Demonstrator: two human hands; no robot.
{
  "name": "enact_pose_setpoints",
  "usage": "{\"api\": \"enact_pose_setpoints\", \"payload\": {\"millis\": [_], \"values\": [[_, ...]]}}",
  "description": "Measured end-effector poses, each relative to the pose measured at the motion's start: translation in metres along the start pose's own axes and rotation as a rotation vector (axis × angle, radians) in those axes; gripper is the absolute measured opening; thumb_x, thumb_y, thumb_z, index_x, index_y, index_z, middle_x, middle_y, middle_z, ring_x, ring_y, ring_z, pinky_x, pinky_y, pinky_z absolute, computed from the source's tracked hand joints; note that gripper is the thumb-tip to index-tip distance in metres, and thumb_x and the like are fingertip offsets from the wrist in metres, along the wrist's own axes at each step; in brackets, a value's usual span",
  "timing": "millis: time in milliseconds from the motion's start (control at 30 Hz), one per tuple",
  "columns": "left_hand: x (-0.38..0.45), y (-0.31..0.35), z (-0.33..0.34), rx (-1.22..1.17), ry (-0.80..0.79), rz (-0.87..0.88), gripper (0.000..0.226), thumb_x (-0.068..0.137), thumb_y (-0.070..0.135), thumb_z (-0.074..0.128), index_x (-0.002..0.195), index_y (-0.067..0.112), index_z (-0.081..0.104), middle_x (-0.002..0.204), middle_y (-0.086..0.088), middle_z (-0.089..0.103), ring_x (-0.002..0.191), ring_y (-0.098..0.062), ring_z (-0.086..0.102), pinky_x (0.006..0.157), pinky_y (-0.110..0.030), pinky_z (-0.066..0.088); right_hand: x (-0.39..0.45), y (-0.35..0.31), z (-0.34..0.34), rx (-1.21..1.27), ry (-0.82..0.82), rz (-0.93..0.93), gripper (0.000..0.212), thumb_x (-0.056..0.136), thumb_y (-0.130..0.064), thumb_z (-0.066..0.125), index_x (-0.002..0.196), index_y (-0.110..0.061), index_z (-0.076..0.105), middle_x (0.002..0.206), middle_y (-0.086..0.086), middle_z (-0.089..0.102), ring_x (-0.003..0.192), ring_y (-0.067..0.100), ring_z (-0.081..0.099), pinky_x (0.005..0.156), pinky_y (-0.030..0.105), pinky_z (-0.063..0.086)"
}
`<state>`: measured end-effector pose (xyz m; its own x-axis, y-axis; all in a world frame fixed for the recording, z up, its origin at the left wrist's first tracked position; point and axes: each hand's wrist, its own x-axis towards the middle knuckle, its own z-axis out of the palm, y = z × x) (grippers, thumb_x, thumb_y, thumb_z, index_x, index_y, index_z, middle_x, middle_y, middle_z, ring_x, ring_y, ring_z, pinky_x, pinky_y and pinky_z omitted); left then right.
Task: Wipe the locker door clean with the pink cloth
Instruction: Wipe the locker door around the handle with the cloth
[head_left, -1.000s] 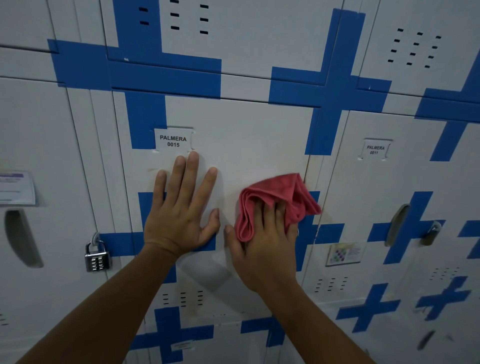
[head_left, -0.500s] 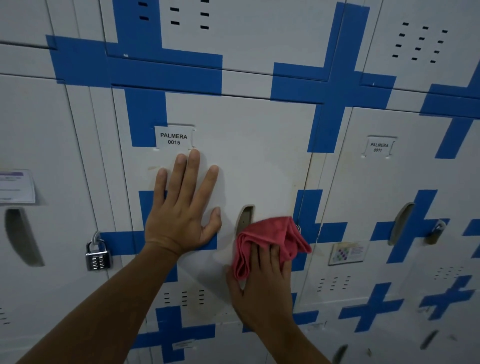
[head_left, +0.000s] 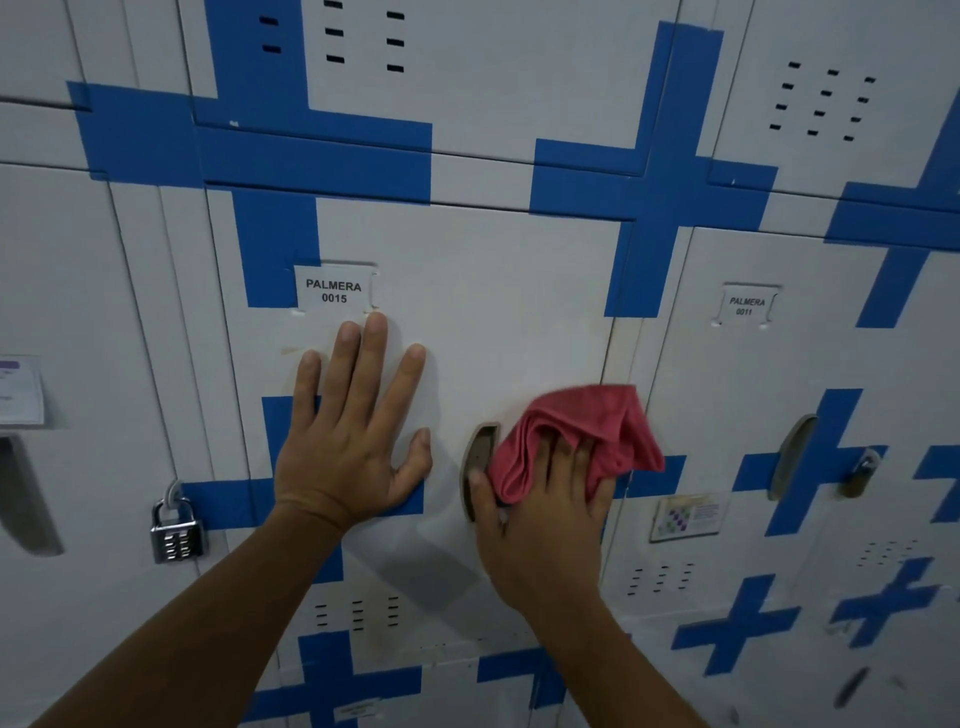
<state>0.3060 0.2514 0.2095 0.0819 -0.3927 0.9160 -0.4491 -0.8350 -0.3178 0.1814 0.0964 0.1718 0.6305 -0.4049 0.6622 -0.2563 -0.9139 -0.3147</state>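
Observation:
The white locker door (head_left: 498, 291) with blue cross stripes carries a label reading PALMERA 0015 (head_left: 334, 291). My left hand (head_left: 348, 441) lies flat on the door below the label, fingers spread, holding nothing. My right hand (head_left: 540, 509) presses the bunched pink cloth (head_left: 576, 431) against the door's right side, next to the recessed handle (head_left: 480, 457). The cloth's right edge reaches the door's edge by a blue stripe. My fingers cover the lower part of the cloth.
A silver combination padlock (head_left: 174, 530) hangs on the locker to the left. The right neighbour, labelled PALMERA 0011 (head_left: 744, 306), has a handle (head_left: 792, 452), a small padlock (head_left: 860, 473) and a sticker (head_left: 688, 517). Vent slots (head_left: 356, 613) sit low on the door.
My right hand dropped with the cloth from mid-door to beside the handle, then rose again slightly toward the right edge. My left hand stayed flat in place.

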Motion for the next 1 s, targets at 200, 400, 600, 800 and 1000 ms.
{"api": "enact_pose_setpoints", "payload": {"millis": [200,400,600,800,1000], "values": [[0.000,0.000,-0.001,-0.003,0.001,0.000,0.080,0.092,0.051,0.039,0.159,0.012,0.017,0.164,-0.020,0.008,0.154,-0.034,0.001,0.123,-0.052,0.004,0.012,-0.002,-0.005,0.022,0.043,-0.025,0.082,0.094,-0.068,0.025,0.154,-0.015,0.006,0.160,0.014,0.018,0.149,0.029,0.003,0.117,0.046,-0.014],[0.000,-0.001,0.000,-0.011,-0.027,-0.003,0.082,0.092,0.053,0.040,0.159,0.013,0.015,0.165,-0.019,0.004,0.154,-0.033,0.000,0.123,-0.052,0.004,0.065,-0.008,-0.035,0.069,0.212,-0.031,0.082,0.095,-0.066,0.027,0.155,-0.014,0.008,0.161,0.014,0.013,0.150,0.029,-0.004,0.118,0.053,-0.008],[-0.001,-0.001,0.000,-0.004,-0.016,-0.001,0.081,0.091,0.052,0.041,0.158,0.012,0.019,0.164,-0.021,0.011,0.153,-0.034,0.002,0.123,-0.052,0.004,0.021,-0.002,-0.007,0.058,0.085,0.010,0.084,0.094,-0.067,0.027,0.155,-0.015,0.003,0.161,0.013,0.013,0.150,0.028,-0.002,0.119,0.047,-0.011],[-0.001,0.000,-0.001,-0.019,-0.022,-0.009,0.080,0.092,0.052,0.040,0.158,0.012,0.019,0.164,-0.021,0.010,0.153,-0.034,0.001,0.123,-0.053,0.006,0.024,0.002,-0.013,0.038,0.097,-0.041,0.080,0.095,-0.066,0.026,0.155,-0.017,0.006,0.161,0.012,0.014,0.150,0.026,-0.003,0.116,0.041,-0.021],[-0.001,0.000,-0.001,-0.034,-0.036,-0.013,0.081,0.092,0.053,0.040,0.159,0.013,0.015,0.165,-0.019,0.005,0.154,-0.033,0.000,0.123,-0.053,0.005,0.087,-0.006,-0.048,0.115,0.256,0.005,0.081,0.095,-0.064,0.027,0.155,-0.016,0.004,0.163,0.013,0.006,0.150,0.026,-0.009,0.118,0.054,-0.006]]}}
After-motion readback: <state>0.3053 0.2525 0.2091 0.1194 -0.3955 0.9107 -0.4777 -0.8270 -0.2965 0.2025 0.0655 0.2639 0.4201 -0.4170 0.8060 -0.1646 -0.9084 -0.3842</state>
